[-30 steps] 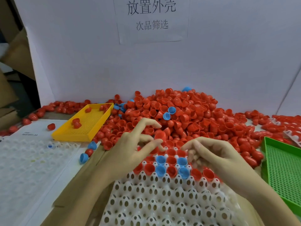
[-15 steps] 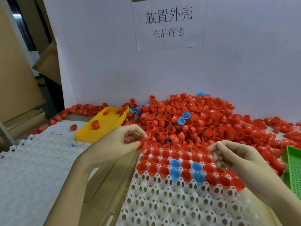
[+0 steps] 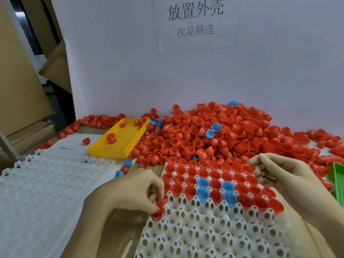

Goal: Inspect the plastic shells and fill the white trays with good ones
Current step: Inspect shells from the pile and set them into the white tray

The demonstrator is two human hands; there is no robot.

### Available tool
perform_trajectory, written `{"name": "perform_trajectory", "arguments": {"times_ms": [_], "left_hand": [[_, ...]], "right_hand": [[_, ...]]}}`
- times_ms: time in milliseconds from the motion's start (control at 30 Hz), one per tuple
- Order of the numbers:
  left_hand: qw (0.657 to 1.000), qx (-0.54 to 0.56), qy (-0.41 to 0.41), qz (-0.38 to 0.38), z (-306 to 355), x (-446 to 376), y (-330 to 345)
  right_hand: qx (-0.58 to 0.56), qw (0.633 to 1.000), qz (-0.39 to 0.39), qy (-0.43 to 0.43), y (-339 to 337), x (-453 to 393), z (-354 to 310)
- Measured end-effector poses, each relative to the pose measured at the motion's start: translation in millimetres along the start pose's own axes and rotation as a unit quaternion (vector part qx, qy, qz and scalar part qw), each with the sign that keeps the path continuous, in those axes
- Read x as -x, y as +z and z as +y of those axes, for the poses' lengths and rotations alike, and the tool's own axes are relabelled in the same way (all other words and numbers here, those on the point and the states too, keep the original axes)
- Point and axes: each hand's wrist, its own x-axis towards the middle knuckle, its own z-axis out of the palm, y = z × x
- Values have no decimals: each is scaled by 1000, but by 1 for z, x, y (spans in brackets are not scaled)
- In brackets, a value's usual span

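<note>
The left hand [image 3: 128,192] pinches a red shell [image 3: 158,211] between thumb and curled fingers, holding it at the left edge of the white tray [image 3: 204,229] that lies at the near middle of the tabletop [image 3: 128,229]. The shell touches or sits just over an outer pocket on that edge; I cannot tell whether it is seated. The right hand [image 3: 284,175] hovers over the far right part of the same tray, its fingers curled inward toward the palm; whether they enclose a shell I cannot tell, since the fingertips hide what lies under them.

The tray's far rows are filled with red shells, open side up, with four blue shells [image 3: 216,189] clustered among them near the middle. The near rows stand as bare white pockets with holes. A large pile of red shells [image 3: 214,135] covers the far middle and far right of the tabletop, against a white backboard bearing a paper sign [image 3: 195,23]; a few blue ones show in the pile.

A yellow tray [image 3: 121,140] sits toward the far left, just beside the pile, with several red shells inside. Another white tray [image 3: 46,192] lies along the left edge. A green tray [image 3: 337,181] shows at the right edge, partly cut off.
</note>
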Motion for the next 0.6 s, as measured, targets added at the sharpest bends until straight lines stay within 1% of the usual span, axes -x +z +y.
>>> {"name": "perform_trajectory", "arguments": {"times_ms": [200, 300, 500, 600], "left_hand": [[1000, -27, 2, 6, -2, -5, 7], [1000, -22, -1, 6, -3, -7, 9], [999, 44, 23, -4, -11, -2, 5], [995, 81, 40, 29, -15, 1, 1]], "right_hand": [[12, 1000, -8, -1, 1, 0, 2], [24, 1000, -5, -2, 2, 1, 3], [25, 1000, 11, -2, -1, 0, 1], [20, 999, 29, -1, -6, 0, -1]]}}
